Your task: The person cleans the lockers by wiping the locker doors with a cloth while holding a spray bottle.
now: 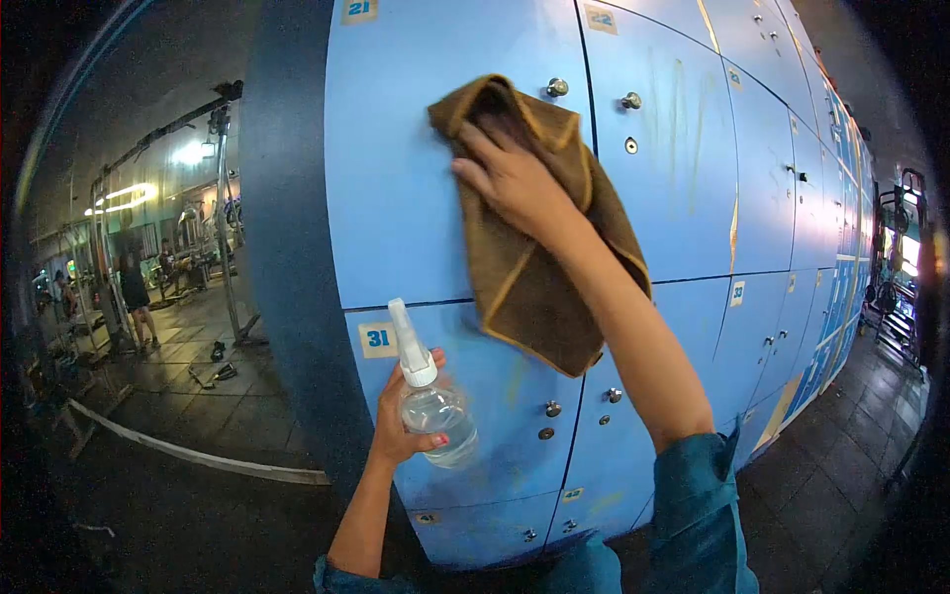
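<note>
A brown cloth with yellowish edging (534, 287) lies against the blue door of locker 21 (396, 178) and hangs down over the door below. My right hand (515, 178) presses on its upper part, some fingertips hidden in the folds. My left hand (398, 421) is wrapped round a clear spray bottle (435, 426) with a white trigger head, held upright before the door of locker 31 (485, 356). Liquid shows inside the bottle. Round metal knobs (557, 88) stand on the doors near the cloth.
More blue lockers (683, 178) run away to the right, some with yellowish streaks. Beyond the dark locker side at left are gym frames (223, 198) and a standing person (134, 282). Equipment (896, 267) stands at far right on the tiled floor (831, 455).
</note>
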`<state>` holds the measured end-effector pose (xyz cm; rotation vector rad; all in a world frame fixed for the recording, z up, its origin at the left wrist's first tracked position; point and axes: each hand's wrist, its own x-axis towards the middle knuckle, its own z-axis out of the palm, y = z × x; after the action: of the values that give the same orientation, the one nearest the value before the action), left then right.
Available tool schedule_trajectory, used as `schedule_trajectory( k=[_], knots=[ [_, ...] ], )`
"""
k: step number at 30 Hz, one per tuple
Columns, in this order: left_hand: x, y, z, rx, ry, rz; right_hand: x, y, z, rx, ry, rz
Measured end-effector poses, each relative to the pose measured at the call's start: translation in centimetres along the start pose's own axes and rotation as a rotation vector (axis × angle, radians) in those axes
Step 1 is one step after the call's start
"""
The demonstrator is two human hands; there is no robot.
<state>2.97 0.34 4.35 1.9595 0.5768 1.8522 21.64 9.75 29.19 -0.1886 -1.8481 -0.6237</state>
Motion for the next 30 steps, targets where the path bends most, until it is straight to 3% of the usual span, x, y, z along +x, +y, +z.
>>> schedule_trajectory(
  k=[10,11,14,18,25,28,29,30],
  knots=[
    [0.1,-0.2,0.0,-0.078,-0.003,0.002,-5.6,3.0,-5.2,-0.308,0.199,0.260],
    [0.1,0.0,0.0,-0.078,-0.005,-0.011,-5.5,3.1,-4.6,-0.526,0.228,0.218],
    [0.1,0.4,0.0,-0.069,-0.012,-0.036,-5.0,1.8,-3.8,-0.441,0.216,0.279],
    [0.2,0.1,-0.1,-0.001,-0.014,-0.007,-4.0,3.1,-6.3,-0.320,0.024,0.132],
    [0.1,-0.1,-0.2,0.035,-0.004,-0.015,-2.7,4.7,-8.5,-0.463,-0.044,0.042],
    [0.2,-0.3,-0.3,0.039,-0.014,0.016,-3.1,2.9,-5.9,-0.454,-0.005,0.232],
    [0.3,-0.4,-0.3,0.036,-0.017,0.018,-3.2,1.9,-5.1,-0.383,0.027,0.163],
    [0.2,-0.4,-0.4,0.028,-0.018,0.008,-3.1,0.4,-4.5,-0.309,-0.084,0.205]
  ],
)
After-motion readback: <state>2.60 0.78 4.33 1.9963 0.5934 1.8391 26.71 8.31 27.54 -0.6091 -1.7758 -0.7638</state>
